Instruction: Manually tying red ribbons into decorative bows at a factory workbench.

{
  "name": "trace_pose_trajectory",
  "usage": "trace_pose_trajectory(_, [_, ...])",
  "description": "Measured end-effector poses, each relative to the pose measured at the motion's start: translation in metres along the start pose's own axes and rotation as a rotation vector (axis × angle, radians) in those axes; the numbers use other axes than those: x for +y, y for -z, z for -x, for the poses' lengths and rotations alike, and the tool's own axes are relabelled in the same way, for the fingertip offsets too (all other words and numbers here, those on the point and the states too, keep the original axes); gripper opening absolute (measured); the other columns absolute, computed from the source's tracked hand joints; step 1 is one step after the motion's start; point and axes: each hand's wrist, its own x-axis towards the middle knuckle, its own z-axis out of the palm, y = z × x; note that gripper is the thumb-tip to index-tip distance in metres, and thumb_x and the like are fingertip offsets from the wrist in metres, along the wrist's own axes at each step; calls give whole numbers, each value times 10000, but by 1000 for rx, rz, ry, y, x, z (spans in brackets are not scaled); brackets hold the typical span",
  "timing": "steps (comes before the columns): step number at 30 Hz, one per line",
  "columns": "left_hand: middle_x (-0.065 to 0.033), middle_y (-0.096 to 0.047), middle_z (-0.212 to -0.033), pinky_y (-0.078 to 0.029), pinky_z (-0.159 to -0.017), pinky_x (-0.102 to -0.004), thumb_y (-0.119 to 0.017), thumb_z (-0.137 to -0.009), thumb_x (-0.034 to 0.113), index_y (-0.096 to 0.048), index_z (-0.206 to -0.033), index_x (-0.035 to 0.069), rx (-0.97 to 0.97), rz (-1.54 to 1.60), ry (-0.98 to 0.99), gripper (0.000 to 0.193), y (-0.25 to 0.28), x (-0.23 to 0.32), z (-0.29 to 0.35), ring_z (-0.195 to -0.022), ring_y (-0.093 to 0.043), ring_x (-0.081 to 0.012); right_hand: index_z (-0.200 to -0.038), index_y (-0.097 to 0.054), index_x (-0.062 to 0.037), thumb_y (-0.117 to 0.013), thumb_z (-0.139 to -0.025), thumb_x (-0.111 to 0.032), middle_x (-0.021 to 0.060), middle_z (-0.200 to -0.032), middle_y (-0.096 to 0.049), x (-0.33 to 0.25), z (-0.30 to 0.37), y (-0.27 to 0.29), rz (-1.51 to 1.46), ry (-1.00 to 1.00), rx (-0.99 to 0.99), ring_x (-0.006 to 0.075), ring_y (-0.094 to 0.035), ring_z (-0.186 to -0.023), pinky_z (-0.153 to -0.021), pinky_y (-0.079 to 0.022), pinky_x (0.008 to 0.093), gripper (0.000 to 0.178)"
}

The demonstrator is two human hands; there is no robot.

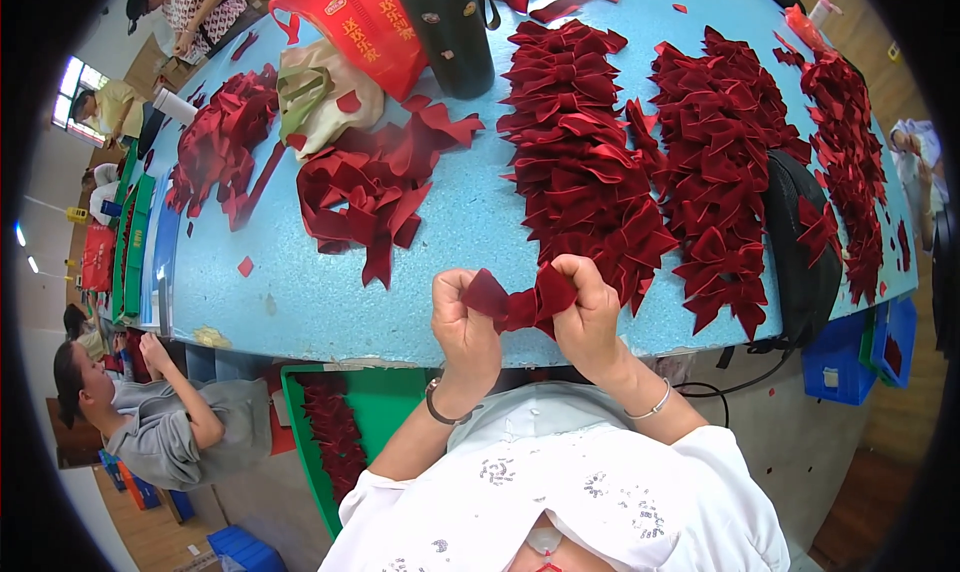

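Observation:
Between my two hands, just over the table's near edge, is a dark red velvet bow (520, 308). My left hand (466, 322) pinches its left loop, and my right hand (588, 312) grips the loop on the other side. Right beyond my hands, a thick row of finished red bows (580, 162) runs away across the blue table (290, 302). A loose heap of cut red ribbon (370, 187) lies ahead and to the left.
More bow rows (715, 162) stand at right beside a black bag (800, 242). A dark tumbler (447, 32), a red bag (350, 22) and a cloth pouch (328, 87) sit at the back. Left of me, a green crate (390, 402) holds bows; a person in grey (190, 412) works nearby.

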Motion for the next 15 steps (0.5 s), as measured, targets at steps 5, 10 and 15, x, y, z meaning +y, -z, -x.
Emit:
trace_pose_trajectory(5, [-6,-517,-765,-382,-526,-169,-529,-939,171,-442,-977,51,42,23,-2,153,-4,6,-1,-625,-441,-31,-965,-553,8,-555,-886,-43,50,-694,-587,3,-6,2,212,260,-50,75,-524,-595,-508,-420,223,93])
trace_pose_trajectory(10, [-17,-537,-784,-413,-557,-177,-522,-939,140,-445,-983,34,16,-391,-177,138,-3,9,-6,-650,-467,-41,-995,-542,9,-548,-881,-32,66,-741,-601,-15,-8,3,154,122,-23,91,-541,-601,-524,-438,228,122])
trace_pose_trajectory(15, [-30,-551,-814,-440,-635,-206,-504,-934,90,-454,-990,21,4,-358,-71,103,-6,13,-4,-712,-498,-67,-979,-540,6,-532,-901,-53,55,-778,-599,-23,-9,-4,32,-10,56,83,-530,-609,-523,-436,226,98])
